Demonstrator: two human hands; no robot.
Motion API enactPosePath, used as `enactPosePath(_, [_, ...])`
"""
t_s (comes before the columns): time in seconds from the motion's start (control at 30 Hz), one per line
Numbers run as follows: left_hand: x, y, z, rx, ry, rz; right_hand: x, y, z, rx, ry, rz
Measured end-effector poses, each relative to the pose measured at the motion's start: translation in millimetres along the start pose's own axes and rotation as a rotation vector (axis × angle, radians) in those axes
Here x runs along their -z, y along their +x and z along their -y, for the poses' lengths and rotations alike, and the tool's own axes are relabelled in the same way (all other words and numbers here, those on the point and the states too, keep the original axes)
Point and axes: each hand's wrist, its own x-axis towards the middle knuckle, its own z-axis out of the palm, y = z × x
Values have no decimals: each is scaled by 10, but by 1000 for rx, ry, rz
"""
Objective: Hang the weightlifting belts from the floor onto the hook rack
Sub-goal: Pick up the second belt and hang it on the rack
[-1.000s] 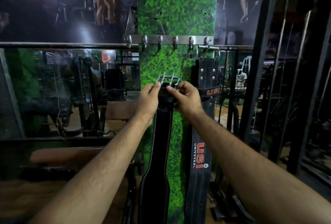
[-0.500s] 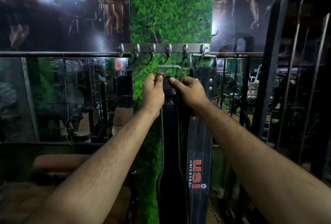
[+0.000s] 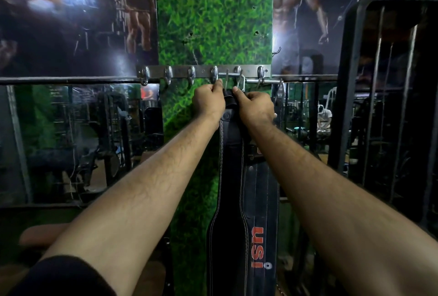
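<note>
A tall panel of green artificial grass fills the middle of the wall, with dark bodybuilder posters on either side and mirrored glass below a black rail. Two black weightlifting belts hang down the panel: the stitched black belt in front, widening toward its lower end, and just beside it on the right, partly behind, the belt with orange lettering. Across the panel runs the metal hook rack, a steel strip with six hooks. The stitched belt's silver buckle is at the fourth and fifth hooks from the left, its bar level with the strip; whether it is fully seated cannot be told. The other belt's buckle hangs from the rightmost hook. The left hand and the right hand both have their fingers curled around the top of the stitched belt, just under its buckle, one on each side.
</note>
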Motion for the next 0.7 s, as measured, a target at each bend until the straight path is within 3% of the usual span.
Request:
enactPosePath(0.23, [-99,-1,107,80,28,-2,-51,109,-73,-62,-20,-15])
enactPosePath(0.53, [146,-448,339,109,-317,233,-76,-439,-303,83,118,-60])
enactPosePath(0.7, [305,-691,581,147,-266,354,-207,-797,-759,121,235,-19])
